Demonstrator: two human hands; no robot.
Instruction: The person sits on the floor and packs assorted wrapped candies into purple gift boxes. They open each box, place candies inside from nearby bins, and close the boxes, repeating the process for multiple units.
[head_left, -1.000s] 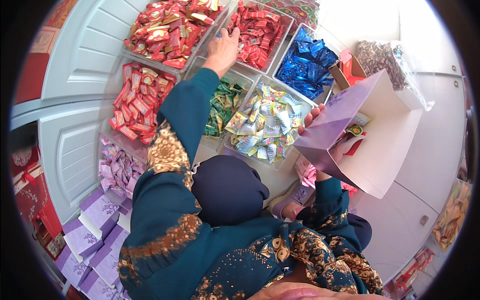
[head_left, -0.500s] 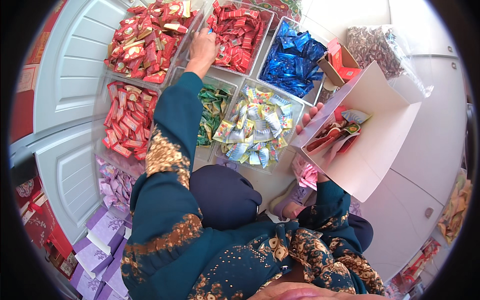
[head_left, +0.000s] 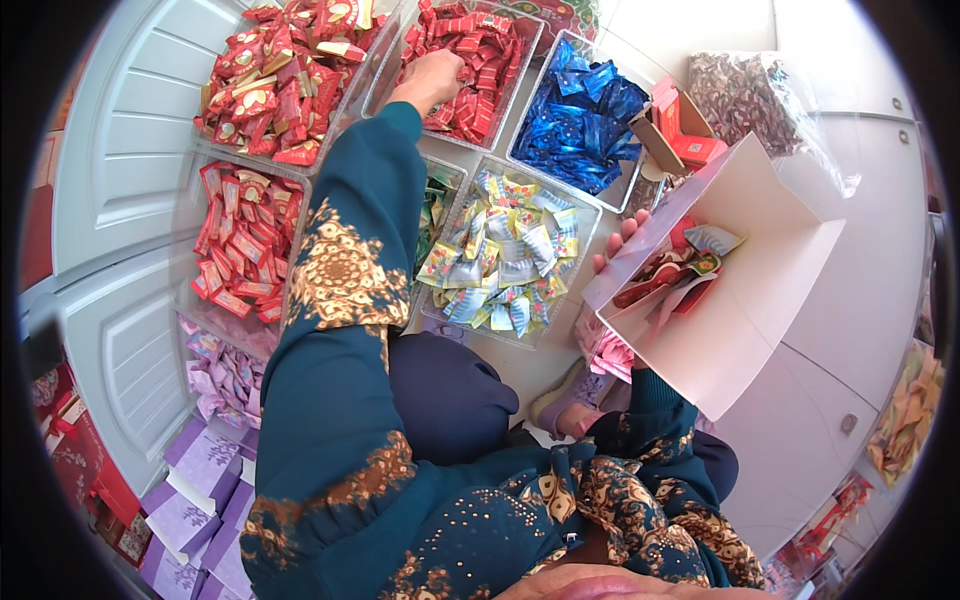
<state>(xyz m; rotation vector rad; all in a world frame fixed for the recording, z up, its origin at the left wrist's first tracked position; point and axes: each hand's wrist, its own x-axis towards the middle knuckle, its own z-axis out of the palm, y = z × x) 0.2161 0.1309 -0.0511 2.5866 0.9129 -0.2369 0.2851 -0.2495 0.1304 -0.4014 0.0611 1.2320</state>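
My left hand reaches into a clear bin of red striped wrapped candies. Its fingers bend down among the wrappers, and what lies under the fingertips is hidden. On the right, my right hand grips an open cardboard box, white inside and pale purple outside. Only its fingertips show, curled at the box's left side; the box covers the palm. Inside lies a small pile of wrapped sweets, mostly red, with a silvery-blue packet on top.
Around the red bin stand bins of red-and-gold candies, small red packets, green candies, yellow-and-white candies and blue packets. Purple boxes are stacked lower left. A clear bag lies beyond the held box.
My left hand has shifted right and deeper over the red striped candies. A bit of blue at its fingers earlier no longer shows. The box stays nearly still.
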